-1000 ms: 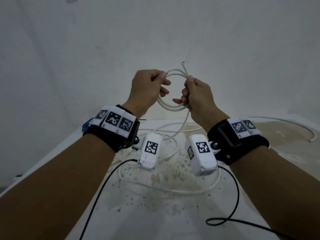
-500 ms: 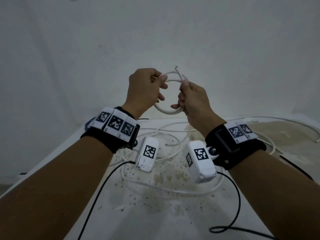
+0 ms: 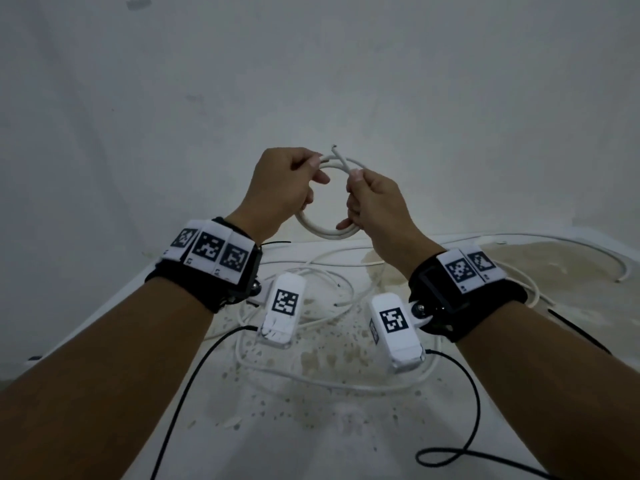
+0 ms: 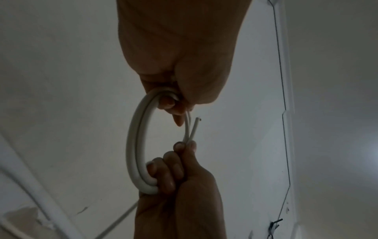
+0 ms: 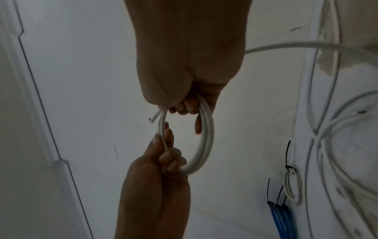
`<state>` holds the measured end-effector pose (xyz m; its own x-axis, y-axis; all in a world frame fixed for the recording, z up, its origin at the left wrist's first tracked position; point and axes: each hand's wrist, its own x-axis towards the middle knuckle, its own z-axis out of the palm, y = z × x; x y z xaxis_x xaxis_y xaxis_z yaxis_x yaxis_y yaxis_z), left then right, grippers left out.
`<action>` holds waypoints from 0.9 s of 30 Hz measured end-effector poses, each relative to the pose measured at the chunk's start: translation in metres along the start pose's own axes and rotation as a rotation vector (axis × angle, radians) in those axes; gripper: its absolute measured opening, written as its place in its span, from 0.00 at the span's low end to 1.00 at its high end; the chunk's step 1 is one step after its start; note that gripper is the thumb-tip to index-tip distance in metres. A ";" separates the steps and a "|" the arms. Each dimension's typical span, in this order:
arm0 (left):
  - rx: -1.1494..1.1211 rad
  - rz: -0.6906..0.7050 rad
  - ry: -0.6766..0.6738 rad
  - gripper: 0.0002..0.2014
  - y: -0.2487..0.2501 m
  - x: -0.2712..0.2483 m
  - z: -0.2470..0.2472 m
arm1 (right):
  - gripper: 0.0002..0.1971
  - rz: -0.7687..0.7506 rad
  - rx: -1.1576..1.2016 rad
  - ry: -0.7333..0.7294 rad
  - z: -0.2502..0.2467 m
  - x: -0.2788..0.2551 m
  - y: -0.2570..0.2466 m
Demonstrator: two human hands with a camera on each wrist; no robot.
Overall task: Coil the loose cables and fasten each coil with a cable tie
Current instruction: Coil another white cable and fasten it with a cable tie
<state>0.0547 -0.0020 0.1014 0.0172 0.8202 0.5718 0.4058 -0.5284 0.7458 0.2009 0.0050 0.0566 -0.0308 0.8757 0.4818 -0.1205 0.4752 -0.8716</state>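
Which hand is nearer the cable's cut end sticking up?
Right. The right hand pinches the strand just below the cut end; the left hand grips the coil's far side.

My head camera looks forward and down from above my forearms, wide enough to take in both wrists, the table (image 3: 322, 427) below and the wall behind. My left hand (image 3: 282, 183) and right hand (image 3: 375, 202) sit mid-frame, raised above the tabletop. The 2 wrist cameras sit very near, each looking along its own hand from below. In the left wrist view my left hand (image 4: 180, 56) fills the top and my right hand (image 4: 180, 190) comes up from the bottom; the right wrist view mirrors this. All 3 views share the white cable coil (image 3: 329, 230) held between my hands, seen close in both wrist views (image 4: 139, 145) (image 5: 204, 142)
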 end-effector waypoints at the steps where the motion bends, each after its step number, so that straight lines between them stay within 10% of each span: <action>1: -0.008 0.004 -0.033 0.11 -0.001 -0.001 -0.001 | 0.16 0.021 0.021 -0.027 -0.002 0.000 -0.002; 10: 0.043 0.017 -0.239 0.14 0.006 0.003 -0.007 | 0.16 0.050 -0.031 -0.057 -0.003 0.003 -0.002; 17: 0.028 0.051 -0.058 0.18 -0.004 0.007 0.005 | 0.17 -0.036 -0.194 -0.085 0.002 0.003 -0.004; 22: -0.024 0.008 -0.055 0.16 -0.007 0.009 0.000 | 0.17 -0.236 -0.742 0.418 -0.010 0.009 -0.007; 27: 0.042 0.077 -0.058 0.19 -0.007 0.008 -0.004 | 0.14 -0.145 -0.703 0.026 -0.012 0.023 -0.025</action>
<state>0.0484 0.0072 0.1019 0.1019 0.7893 0.6056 0.4393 -0.5818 0.6844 0.2155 0.0140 0.0879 -0.0385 0.7970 0.6028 0.5466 0.5217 -0.6550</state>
